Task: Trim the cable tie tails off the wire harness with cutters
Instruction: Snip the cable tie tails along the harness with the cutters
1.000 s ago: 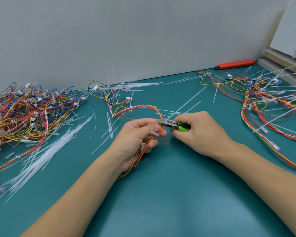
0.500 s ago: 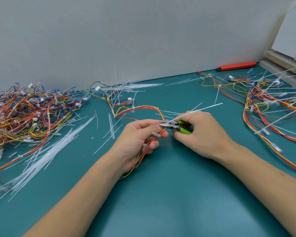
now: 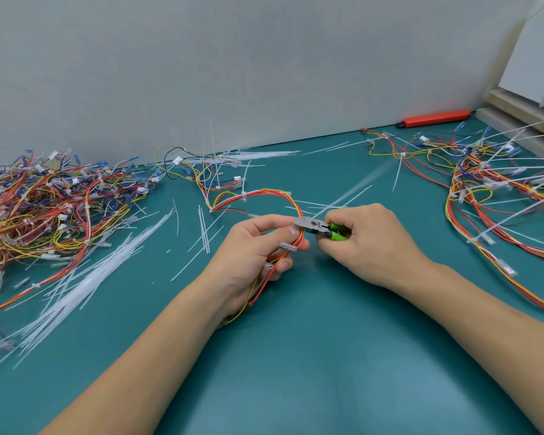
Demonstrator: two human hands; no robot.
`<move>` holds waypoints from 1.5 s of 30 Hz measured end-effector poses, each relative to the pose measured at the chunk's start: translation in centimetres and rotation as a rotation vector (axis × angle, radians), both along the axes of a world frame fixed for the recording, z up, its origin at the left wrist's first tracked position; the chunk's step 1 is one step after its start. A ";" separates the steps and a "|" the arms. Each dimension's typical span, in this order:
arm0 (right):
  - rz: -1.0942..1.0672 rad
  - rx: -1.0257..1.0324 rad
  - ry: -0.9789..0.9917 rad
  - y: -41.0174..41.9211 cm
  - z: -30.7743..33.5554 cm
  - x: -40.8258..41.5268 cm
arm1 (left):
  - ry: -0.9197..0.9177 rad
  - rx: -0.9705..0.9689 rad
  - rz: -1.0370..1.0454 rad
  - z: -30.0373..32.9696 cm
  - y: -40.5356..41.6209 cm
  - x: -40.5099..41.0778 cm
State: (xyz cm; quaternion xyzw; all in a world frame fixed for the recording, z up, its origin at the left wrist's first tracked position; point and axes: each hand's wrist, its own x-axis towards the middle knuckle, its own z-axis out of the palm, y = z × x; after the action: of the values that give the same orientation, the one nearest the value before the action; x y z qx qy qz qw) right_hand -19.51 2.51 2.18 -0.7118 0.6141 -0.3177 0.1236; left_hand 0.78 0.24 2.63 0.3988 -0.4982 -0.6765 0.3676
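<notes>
My left hand (image 3: 252,249) grips a red, yellow and orange wire harness (image 3: 258,196) that loops away toward the wall. My right hand (image 3: 371,240) holds green-handled cutters (image 3: 319,229), whose metal jaws sit at the harness right by my left fingertips. A long white cable tie tail (image 3: 355,189), blurred, streaks up and to the right from the jaws. Small clear terminal sleeves hang from the wires under my left fingers.
A big tangle of harnesses (image 3: 44,202) lies at the left, another pile (image 3: 500,189) at the right. Cut white tie tails (image 3: 76,284) are strewn over the teal mat. A red tool (image 3: 434,118) lies by the wall.
The long white tie tail at the cutter jaws has swung, lower half a second ago and now a blurred streak up and right. Both hands stay in place.
</notes>
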 end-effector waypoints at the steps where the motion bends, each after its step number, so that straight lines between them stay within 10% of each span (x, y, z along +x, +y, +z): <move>1: -0.005 -0.001 0.024 0.0 0.0 0.0 | -0.003 -0.002 0.000 0.0 0.0 0.0; 45: -0.045 -0.014 -0.048 0.1 -0.1 0.0 | -0.011 0.001 0.043 -0.1 0.0 -0.3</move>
State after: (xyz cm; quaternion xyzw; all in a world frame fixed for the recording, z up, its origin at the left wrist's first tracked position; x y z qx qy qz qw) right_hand -19.52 2.62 2.04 -0.6908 0.6246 -0.3417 0.1262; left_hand 0.52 0.22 2.54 0.4133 -0.4914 -0.6664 0.3790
